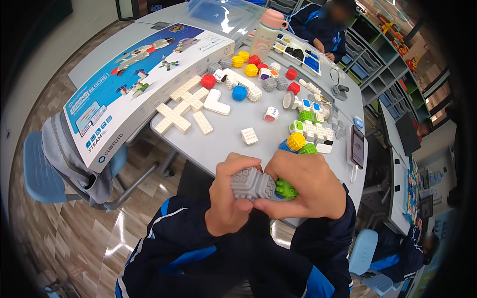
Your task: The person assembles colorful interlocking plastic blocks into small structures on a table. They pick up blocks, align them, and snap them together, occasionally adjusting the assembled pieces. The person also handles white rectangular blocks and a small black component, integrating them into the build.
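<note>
Just over the table's near edge, my left hand (pixel 224 196) is closed around a grey studded cube block (pixel 244 180). My right hand (pixel 310 181) grips the right side of the same grey piece, thumb and fingers pressed on it. A green studded block (pixel 285 188) shows under my right fingers, with a bit of blue below it; whether it is joined to the grey one is hidden. Beyond my right hand lie a yellow studded block (pixel 296 141) and another green block (pixel 308 148). A white cube (pixel 249 136) stands on the table ahead of my hands.
A large box (pixel 149 84) leans over the table's left side. White flat connectors (pixel 189 107), coloured blocks and a wheeled assembly (pixel 308 111) cover the middle. A pink-lidded bottle (pixel 266 37) and a parts tray (pixel 300 54) stand behind. A phone (pixel 357 146) lies right. People sit nearby.
</note>
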Action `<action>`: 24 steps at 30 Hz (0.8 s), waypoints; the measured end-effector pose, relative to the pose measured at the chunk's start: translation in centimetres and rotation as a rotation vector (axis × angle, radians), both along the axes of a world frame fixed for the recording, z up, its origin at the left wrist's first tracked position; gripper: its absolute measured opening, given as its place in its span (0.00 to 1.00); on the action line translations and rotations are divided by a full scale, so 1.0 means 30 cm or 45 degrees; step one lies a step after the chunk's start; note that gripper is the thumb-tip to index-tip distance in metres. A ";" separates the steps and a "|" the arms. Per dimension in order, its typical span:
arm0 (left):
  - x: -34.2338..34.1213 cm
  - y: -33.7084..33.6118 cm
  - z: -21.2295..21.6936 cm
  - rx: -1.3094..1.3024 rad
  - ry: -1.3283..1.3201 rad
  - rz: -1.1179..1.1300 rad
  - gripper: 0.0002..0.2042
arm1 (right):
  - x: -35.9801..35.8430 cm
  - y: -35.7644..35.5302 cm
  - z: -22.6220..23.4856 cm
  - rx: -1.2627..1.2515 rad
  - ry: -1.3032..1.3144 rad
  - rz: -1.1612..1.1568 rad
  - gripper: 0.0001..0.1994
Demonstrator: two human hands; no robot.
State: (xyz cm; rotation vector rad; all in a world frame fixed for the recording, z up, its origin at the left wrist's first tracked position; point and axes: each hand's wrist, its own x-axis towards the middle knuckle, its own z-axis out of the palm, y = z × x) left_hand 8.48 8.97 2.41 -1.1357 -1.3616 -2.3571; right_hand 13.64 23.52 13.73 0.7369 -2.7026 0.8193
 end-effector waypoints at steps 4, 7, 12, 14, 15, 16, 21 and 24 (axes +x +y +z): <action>0.020 -0.030 -0.004 0.083 -0.105 -0.016 0.23 | -0.022 -0.038 -0.045 -0.041 0.087 0.083 0.18; 0.019 -0.056 -0.006 0.071 -0.165 -0.084 0.19 | -0.030 -0.055 -0.064 -0.076 0.109 0.114 0.17; 0.018 -0.059 -0.004 0.054 -0.215 -0.121 0.18 | -0.032 -0.060 -0.073 -0.034 0.205 0.089 0.17; 0.016 -0.057 0.000 0.066 -0.212 -0.104 0.17 | -0.036 -0.061 -0.080 -0.009 0.244 0.085 0.17; 0.013 -0.057 0.003 0.042 -0.177 -0.080 0.17 | -0.036 -0.061 -0.083 -0.009 0.277 0.089 0.17; 0.011 -0.055 0.007 0.044 -0.149 -0.049 0.17 | -0.037 -0.059 -0.085 0.000 0.272 0.092 0.16; -0.024 -0.086 0.023 0.463 -0.846 -1.142 0.20 | -0.020 -0.047 -0.088 -0.747 -0.294 0.082 0.28; -0.044 -0.050 0.017 0.350 -0.767 -1.100 0.21 | -0.029 0.056 -0.058 -0.882 -0.357 0.119 0.28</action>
